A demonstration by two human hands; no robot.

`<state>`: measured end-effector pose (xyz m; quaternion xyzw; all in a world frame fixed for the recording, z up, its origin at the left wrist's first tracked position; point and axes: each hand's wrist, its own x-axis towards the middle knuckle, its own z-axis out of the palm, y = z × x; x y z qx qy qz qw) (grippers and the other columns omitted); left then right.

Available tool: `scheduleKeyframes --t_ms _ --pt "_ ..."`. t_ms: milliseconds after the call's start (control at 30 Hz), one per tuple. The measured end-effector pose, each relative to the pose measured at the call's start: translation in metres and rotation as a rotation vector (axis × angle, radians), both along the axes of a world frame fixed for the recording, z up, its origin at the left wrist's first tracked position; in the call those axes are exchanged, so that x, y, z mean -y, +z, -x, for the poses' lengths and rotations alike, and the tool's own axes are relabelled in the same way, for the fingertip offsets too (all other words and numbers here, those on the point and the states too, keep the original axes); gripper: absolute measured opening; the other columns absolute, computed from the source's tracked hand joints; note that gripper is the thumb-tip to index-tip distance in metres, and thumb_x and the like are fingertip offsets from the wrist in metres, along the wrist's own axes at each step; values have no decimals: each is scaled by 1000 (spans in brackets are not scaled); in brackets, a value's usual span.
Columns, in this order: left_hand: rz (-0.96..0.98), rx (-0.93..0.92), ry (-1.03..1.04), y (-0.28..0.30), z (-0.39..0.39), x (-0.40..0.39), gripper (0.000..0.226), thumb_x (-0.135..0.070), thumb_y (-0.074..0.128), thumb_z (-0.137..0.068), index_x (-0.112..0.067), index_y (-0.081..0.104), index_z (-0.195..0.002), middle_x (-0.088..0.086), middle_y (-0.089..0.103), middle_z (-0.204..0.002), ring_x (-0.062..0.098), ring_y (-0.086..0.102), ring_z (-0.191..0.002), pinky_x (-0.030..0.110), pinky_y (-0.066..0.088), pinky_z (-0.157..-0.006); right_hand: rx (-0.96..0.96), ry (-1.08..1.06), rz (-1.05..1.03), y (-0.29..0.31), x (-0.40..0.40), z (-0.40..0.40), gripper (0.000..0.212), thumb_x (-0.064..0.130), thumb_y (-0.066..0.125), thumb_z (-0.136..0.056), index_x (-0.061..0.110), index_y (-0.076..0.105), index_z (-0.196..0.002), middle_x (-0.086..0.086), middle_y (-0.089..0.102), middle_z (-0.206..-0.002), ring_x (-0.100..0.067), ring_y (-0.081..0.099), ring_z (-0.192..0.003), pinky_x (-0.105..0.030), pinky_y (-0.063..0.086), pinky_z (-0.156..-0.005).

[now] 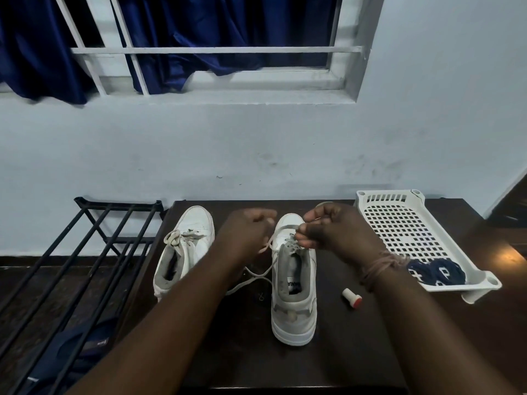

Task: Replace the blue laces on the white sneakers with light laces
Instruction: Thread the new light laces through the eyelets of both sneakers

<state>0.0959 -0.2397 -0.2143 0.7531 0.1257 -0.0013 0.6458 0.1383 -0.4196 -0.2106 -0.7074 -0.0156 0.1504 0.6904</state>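
A black metal rack stood to my left, beside the dark wooden table. On the table the left sneaker sat already threaded with a light lace and tied. My left hand was curled, pinching one end of the light lace, which trailed slack onto the table. The right sneaker stood heel toward me between my hands. My right hand pinched the lace over its upper eyelets, fingers bent tight. A small white-and-red cap lay just beside that shoe. Further right, the blue laces lay bundled in the near corner of a white perforated tray.
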Motion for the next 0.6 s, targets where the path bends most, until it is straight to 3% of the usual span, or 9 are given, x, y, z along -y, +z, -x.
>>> scheduleKeyframes --t_ms 33,100,200,267,333,433,500,600 --pt "-188 118 -90 -1 2 4 21 -13 64 -94 -23 75 -109 -3 74 -101 8 68 -94 25 51 -89 22 10 17 0 -2 2 23 -13 68 -85 -15 55 -104 -29 66 -79 -30 70 -64 -33 62 -56" --pt "-365 266 -258 -4 2 9 29 -17 68 -92 -29 75 -117 -13 76 -106 -1 68 -101 25 50 -95 63 48 53 0 -5 5 21 -9 70 -85 -10 56 -100 -24 67 -69 -24 66 -52 -31 58 -48" --pt "-544 358 -247 -12 2 11 17 -20 69 -89 -29 79 -99 -18 75 -83 -2 68 -79 31 42 -106 110 41 142 -1 -2 4 25 2 78 -82 -8 59 -95 -21 67 -65 -20 63 -47 -26 50 -43" --pt "-533 347 -145 -17 2 10 11 -24 71 -87 -29 80 -89 -19 71 -70 -5 62 -62 32 51 -90 128 35 328 -3 5 0 33 21 85 -78 -4 64 -86 -13 66 -62 -16 60 -47 -25 47 -45" --pt "-539 330 -93 -22 1 13 10 -30 69 -86 -31 79 -86 -21 72 -73 -6 62 -65 33 54 -76 35 119 512 -5 12 -2 40 35 86 -76 0 66 -78 -9 61 -60 -15 56 -48 -26 47 -50" --pt "-808 322 -108 -29 1 20 20 -40 57 -82 -33 75 -85 -19 73 -84 -1 66 -85 39 47 -90 -218 191 496 -11 14 1 26 22 79 -84 1 64 -80 -16 67 -67 -25 64 -58 -37 59 -65" --pt "-1026 302 -133 -33 2 25 24 -41 53 -83 -34 75 -88 -11 71 -85 7 64 -90 38 39 -89 -343 156 375 -15 14 0 14 7 65 -92 -8 65 -95 -21 70 -76 -27 68 -63 -41 60 -67" --pt "-1189 319 -149 -39 6 29 29 -45 50 -85 -37 77 -92 -7 69 -85 17 62 -92 36 30 -81 -543 139 199 -21 15 -2 28 -1 48 -98 -11 58 -122 -24 71 -94 -31 71 -75 -41 59 -67"
